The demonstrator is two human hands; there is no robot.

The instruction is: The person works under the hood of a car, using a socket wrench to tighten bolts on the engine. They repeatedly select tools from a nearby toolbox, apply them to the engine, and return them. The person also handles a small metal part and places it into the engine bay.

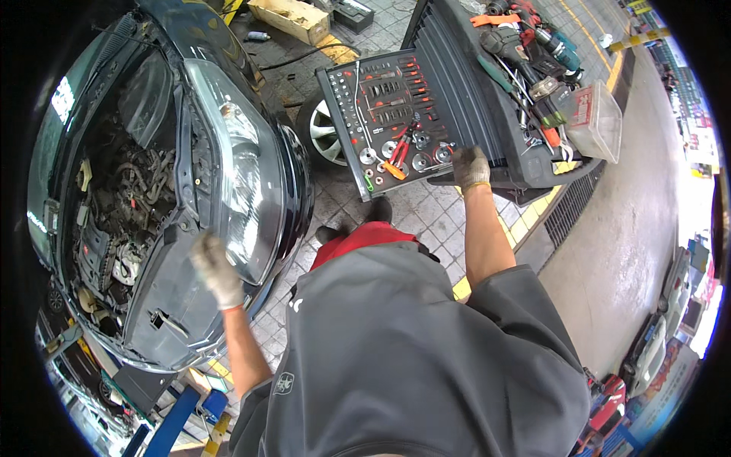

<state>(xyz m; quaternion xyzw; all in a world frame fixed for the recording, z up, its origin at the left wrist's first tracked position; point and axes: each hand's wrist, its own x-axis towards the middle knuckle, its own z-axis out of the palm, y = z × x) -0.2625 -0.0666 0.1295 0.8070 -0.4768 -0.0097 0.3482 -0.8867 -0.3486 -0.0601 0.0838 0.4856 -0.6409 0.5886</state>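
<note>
Starting at the far left, you have the open engine bay of a dark car, packed with hoses and parts, with the grey front panel below it and the big clear headlight just to its right. Your left hand, in a worn cloth glove, hovers against the lower edge of that headlight where it meets the panel; it is blurred, so you cannot tell whether it is grasping anything or lying loose. Near the middle, behind the car's nose, a wheel shows on the tiled floor. To the right of it the open drawer of a black tool cart lies pulled out, filled with sockets and red-handled tools. Your right hand, also gloved, rests on the near right corner of that drawer, fingers curled over its edge. Farther right, the cart's top carries power drills and a clear plastic box.
</note>
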